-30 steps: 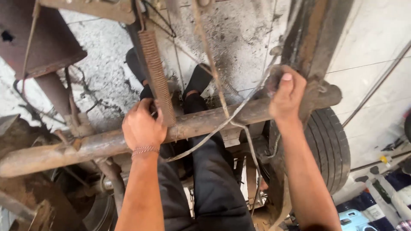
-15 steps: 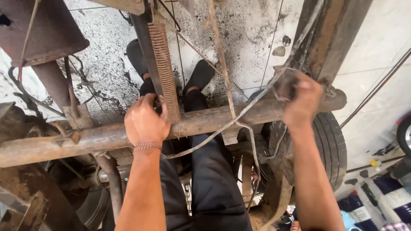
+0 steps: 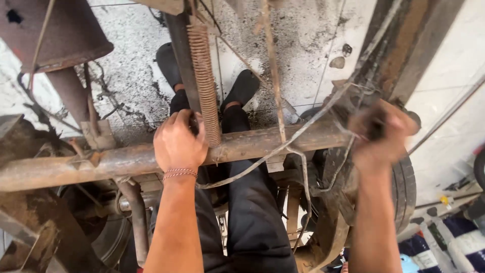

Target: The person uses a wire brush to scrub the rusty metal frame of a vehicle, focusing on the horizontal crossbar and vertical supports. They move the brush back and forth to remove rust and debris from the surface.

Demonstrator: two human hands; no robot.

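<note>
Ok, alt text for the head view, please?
The left hand grips a rusty horizontal steel bar beside a rusty coil spring. The blurred right hand is at the bar's far end, near a black tyre.

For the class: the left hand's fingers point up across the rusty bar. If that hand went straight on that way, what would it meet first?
Most likely the rusty coil spring and the dark strut beside it, since the left hand already lies against them; depth is hard to judge.
</note>
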